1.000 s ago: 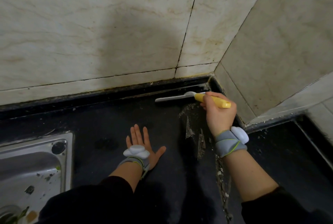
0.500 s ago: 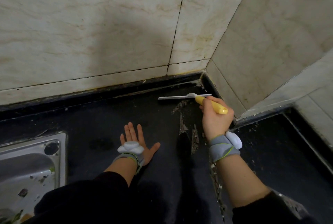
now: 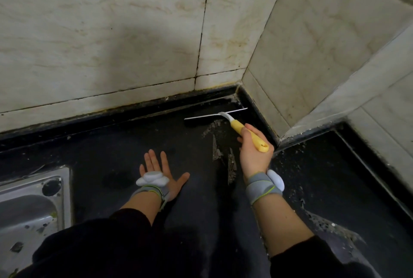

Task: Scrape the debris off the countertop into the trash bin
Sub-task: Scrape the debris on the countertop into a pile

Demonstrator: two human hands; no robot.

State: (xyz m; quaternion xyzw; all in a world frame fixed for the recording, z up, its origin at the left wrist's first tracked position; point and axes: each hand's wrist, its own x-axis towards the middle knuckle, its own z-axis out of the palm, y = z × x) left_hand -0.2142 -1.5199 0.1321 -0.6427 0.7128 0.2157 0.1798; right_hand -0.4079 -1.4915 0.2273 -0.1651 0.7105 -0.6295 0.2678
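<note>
My right hand (image 3: pixel 252 152) grips the yellow handle of a scraper (image 3: pixel 243 129). Its long white blade lies across the black countertop (image 3: pixel 125 143) near the back corner. Grey streaks of debris (image 3: pixel 218 141) run from the blade toward me, just left of my right hand. More pale crumbs are scattered on the counter to the right. My left hand (image 3: pixel 159 171) rests flat on the counter with its fingers spread, holding nothing. No trash bin is in view.
A steel sink (image 3: pixel 29 208) with dirt specks sits at the lower left. Beige tiled walls (image 3: pixel 111 31) meet in a corner behind the scraper, and a tiled column juts out on the right, with a raised black edge (image 3: pixel 259 112) along its foot.
The scraper blade has pulled a little away from the back wall toward me, and its handle has swung to point more toward me. My left hand has stayed flat on the counter.
</note>
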